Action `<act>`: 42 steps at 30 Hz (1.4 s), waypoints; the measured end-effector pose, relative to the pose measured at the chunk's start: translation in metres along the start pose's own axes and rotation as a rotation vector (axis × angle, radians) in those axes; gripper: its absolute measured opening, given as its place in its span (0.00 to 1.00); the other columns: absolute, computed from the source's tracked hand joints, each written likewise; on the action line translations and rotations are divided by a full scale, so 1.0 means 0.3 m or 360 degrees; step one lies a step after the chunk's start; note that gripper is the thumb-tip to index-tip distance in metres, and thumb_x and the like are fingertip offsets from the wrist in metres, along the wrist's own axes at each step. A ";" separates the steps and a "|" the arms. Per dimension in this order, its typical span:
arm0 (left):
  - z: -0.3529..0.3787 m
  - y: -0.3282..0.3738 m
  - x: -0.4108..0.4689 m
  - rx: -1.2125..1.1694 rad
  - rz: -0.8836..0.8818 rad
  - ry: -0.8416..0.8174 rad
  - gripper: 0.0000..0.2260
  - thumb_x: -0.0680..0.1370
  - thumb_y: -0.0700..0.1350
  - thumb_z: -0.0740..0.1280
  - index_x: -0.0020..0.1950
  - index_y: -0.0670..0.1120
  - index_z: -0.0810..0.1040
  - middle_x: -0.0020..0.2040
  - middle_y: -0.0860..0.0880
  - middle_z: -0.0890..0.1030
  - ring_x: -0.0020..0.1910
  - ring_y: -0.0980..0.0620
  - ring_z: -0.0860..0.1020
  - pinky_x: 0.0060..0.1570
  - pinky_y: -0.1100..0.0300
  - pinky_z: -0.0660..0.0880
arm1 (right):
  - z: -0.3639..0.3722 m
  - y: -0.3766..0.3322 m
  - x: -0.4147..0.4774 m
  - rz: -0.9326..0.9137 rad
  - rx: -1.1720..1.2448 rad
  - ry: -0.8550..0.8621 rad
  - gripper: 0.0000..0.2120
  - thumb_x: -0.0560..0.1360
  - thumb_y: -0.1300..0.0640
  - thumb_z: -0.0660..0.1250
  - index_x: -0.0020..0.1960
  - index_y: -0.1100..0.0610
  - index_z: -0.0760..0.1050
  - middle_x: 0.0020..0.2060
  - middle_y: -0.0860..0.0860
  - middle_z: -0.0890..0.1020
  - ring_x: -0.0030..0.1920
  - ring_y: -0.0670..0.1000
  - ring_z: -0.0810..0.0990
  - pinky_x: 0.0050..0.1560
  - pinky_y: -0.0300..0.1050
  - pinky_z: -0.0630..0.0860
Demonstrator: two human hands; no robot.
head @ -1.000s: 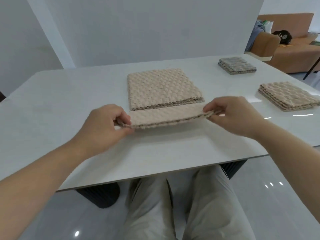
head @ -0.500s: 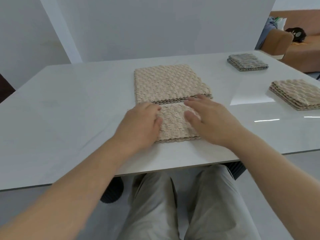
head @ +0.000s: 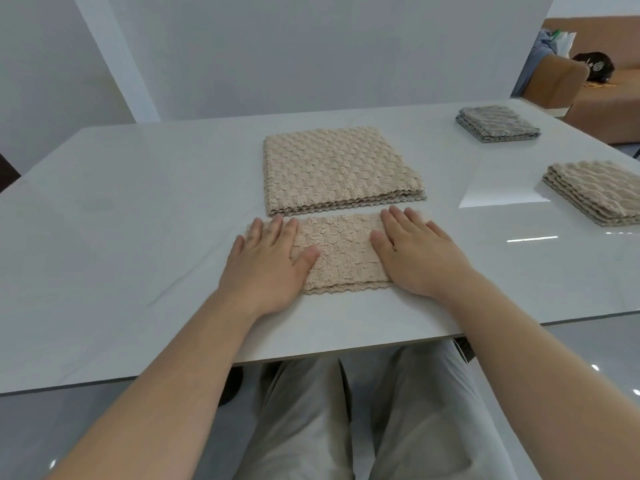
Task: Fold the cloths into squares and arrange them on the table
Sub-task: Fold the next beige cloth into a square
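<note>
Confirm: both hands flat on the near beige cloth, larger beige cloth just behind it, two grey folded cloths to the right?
No. The head view shows one grey cloth and one beige folded cloth to the right. The rest holds: left hand and right hand flat on the near beige cloth, larger beige cloth behind it.

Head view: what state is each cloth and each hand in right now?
near cloth: folded, flat on the table, pressed under both hands.
left hand: fingers straight, pressing the near cloth's left end.
right hand: fingers straight, pressing its right end.
large beige pile: layered, flat, untouched, just behind the near cloth.
grey pile: folded, far right, untouched.
right beige pile: folded, stacked, untouched.
</note>
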State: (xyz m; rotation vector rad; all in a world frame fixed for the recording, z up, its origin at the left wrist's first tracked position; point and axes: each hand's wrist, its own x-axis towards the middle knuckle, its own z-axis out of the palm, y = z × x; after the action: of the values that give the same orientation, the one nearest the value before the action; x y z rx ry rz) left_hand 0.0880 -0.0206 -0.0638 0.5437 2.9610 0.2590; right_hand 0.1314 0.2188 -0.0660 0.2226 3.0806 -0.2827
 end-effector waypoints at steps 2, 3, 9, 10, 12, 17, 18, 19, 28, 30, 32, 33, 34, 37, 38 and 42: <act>-0.004 -0.011 -0.005 0.0008 -0.0041 -0.0019 0.36 0.79 0.71 0.38 0.83 0.55 0.42 0.83 0.54 0.41 0.81 0.49 0.38 0.78 0.41 0.39 | -0.009 0.034 -0.002 0.0095 0.0016 -0.0031 0.33 0.82 0.37 0.37 0.82 0.50 0.43 0.81 0.45 0.45 0.81 0.49 0.43 0.79 0.53 0.43; -0.005 -0.009 -0.008 0.0038 -0.0063 -0.0032 0.36 0.79 0.71 0.38 0.83 0.55 0.41 0.83 0.54 0.40 0.81 0.48 0.37 0.78 0.40 0.38 | -0.015 0.046 -0.006 0.0147 0.0019 -0.0051 0.33 0.81 0.36 0.37 0.82 0.50 0.43 0.81 0.45 0.45 0.81 0.50 0.43 0.79 0.54 0.43; -0.025 0.093 -0.009 0.0121 0.0048 0.0147 0.32 0.83 0.60 0.45 0.83 0.46 0.46 0.83 0.43 0.45 0.82 0.41 0.42 0.78 0.40 0.39 | -0.096 0.041 -0.026 0.0485 -0.0145 0.0219 0.33 0.82 0.37 0.43 0.69 0.59 0.71 0.66 0.57 0.74 0.68 0.61 0.70 0.65 0.58 0.66; -0.031 0.119 -0.011 0.0038 0.0176 0.0154 0.30 0.84 0.58 0.47 0.83 0.46 0.46 0.83 0.44 0.44 0.82 0.43 0.41 0.79 0.42 0.41 | -0.108 0.034 -0.026 0.0532 -0.0172 0.0273 0.31 0.82 0.38 0.45 0.64 0.60 0.74 0.61 0.58 0.77 0.64 0.61 0.72 0.60 0.57 0.69; -0.037 0.170 -0.015 -0.0072 0.0361 0.0083 0.31 0.84 0.58 0.49 0.83 0.46 0.44 0.83 0.46 0.41 0.81 0.47 0.39 0.80 0.45 0.42 | -0.124 0.020 -0.024 0.0621 -0.0155 0.0288 0.30 0.82 0.37 0.48 0.61 0.59 0.75 0.57 0.58 0.77 0.60 0.62 0.74 0.54 0.56 0.70; -0.003 0.224 0.020 0.0097 0.0314 -0.0100 0.49 0.74 0.78 0.42 0.82 0.44 0.38 0.82 0.45 0.37 0.80 0.45 0.35 0.79 0.43 0.40 | -0.115 0.001 0.009 0.0664 -0.0075 0.0149 0.28 0.79 0.34 0.54 0.60 0.57 0.75 0.58 0.58 0.78 0.59 0.62 0.77 0.49 0.52 0.70; 0.006 0.226 0.025 0.0115 0.0300 -0.0111 0.51 0.72 0.79 0.41 0.82 0.44 0.38 0.82 0.44 0.36 0.80 0.45 0.34 0.79 0.42 0.39 | -0.115 -0.003 0.014 0.0652 -0.0045 0.0133 0.26 0.80 0.35 0.55 0.58 0.57 0.75 0.58 0.58 0.79 0.59 0.62 0.77 0.48 0.51 0.69; 0.014 0.226 0.027 0.0124 0.0301 -0.0109 0.53 0.71 0.81 0.41 0.82 0.43 0.37 0.82 0.44 0.36 0.80 0.45 0.34 0.79 0.42 0.39 | -0.117 -0.007 0.015 0.0637 -0.0009 0.0144 0.24 0.80 0.36 0.56 0.55 0.56 0.75 0.57 0.58 0.79 0.57 0.61 0.77 0.47 0.50 0.69; 0.032 0.234 0.018 0.0170 0.0324 -0.0114 0.59 0.65 0.85 0.42 0.81 0.43 0.36 0.82 0.44 0.36 0.80 0.44 0.33 0.78 0.40 0.39 | -0.210 -0.038 -0.018 0.0422 0.0594 0.0536 0.19 0.77 0.42 0.66 0.56 0.56 0.70 0.51 0.56 0.79 0.51 0.61 0.78 0.48 0.53 0.76; 0.035 0.250 0.013 0.0146 0.0328 -0.0131 0.60 0.64 0.85 0.43 0.81 0.43 0.35 0.82 0.44 0.35 0.80 0.44 0.33 0.78 0.41 0.38 | -0.242 -0.060 -0.030 0.0316 0.0683 0.0622 0.17 0.77 0.44 0.67 0.56 0.55 0.68 0.45 0.52 0.76 0.45 0.58 0.77 0.41 0.49 0.72; 0.043 0.272 0.007 0.0119 0.0330 -0.0142 0.60 0.64 0.85 0.42 0.81 0.43 0.33 0.82 0.45 0.34 0.79 0.45 0.31 0.78 0.41 0.36 | -0.273 -0.085 -0.046 0.0210 0.0758 0.0699 0.15 0.78 0.46 0.67 0.55 0.54 0.66 0.39 0.47 0.73 0.37 0.52 0.75 0.33 0.46 0.66; 0.048 0.285 0.004 0.0099 0.0331 -0.0148 0.60 0.63 0.85 0.42 0.80 0.43 0.32 0.81 0.45 0.33 0.79 0.45 0.31 0.77 0.41 0.36 | -0.286 -0.098 -0.053 0.0159 0.0784 0.0727 0.15 0.78 0.47 0.67 0.55 0.55 0.66 0.37 0.46 0.72 0.35 0.49 0.74 0.31 0.44 0.64; 0.053 0.298 -0.001 0.0079 0.0335 -0.0148 0.60 0.63 0.85 0.41 0.80 0.43 0.31 0.81 0.45 0.33 0.79 0.45 0.30 0.77 0.41 0.35 | -0.298 -0.111 -0.061 0.0111 0.0800 0.0746 0.14 0.79 0.48 0.67 0.54 0.55 0.66 0.37 0.46 0.72 0.34 0.47 0.73 0.30 0.44 0.64; 0.066 0.334 -0.009 0.0050 0.0334 -0.0122 0.60 0.64 0.85 0.41 0.80 0.43 0.31 0.81 0.44 0.32 0.79 0.44 0.29 0.77 0.40 0.35 | -0.314 -0.142 -0.077 0.0003 0.0786 0.0750 0.12 0.79 0.50 0.67 0.55 0.54 0.66 0.36 0.45 0.72 0.35 0.46 0.74 0.31 0.44 0.67; 0.066 0.339 -0.008 0.0039 0.0330 -0.0126 0.60 0.64 0.85 0.43 0.80 0.43 0.31 0.81 0.44 0.32 0.79 0.44 0.29 0.77 0.40 0.35 | -0.313 -0.147 -0.078 -0.0011 0.0774 0.0742 0.12 0.79 0.50 0.66 0.55 0.54 0.66 0.36 0.44 0.72 0.35 0.46 0.75 0.32 0.44 0.68; 0.013 0.303 0.014 -0.0157 0.0408 -0.0316 0.64 0.63 0.82 0.59 0.81 0.46 0.32 0.81 0.46 0.33 0.79 0.46 0.29 0.78 0.43 0.34 | -0.305 -0.149 -0.077 0.0029 0.0757 0.0707 0.12 0.79 0.50 0.66 0.55 0.53 0.66 0.38 0.43 0.72 0.36 0.49 0.76 0.33 0.45 0.70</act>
State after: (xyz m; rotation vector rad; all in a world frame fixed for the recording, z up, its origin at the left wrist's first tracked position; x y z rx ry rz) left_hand 0.1157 0.0653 -0.0507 0.8809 2.6700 0.3502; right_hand 0.1452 0.1888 0.0332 0.3703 3.3761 -1.1063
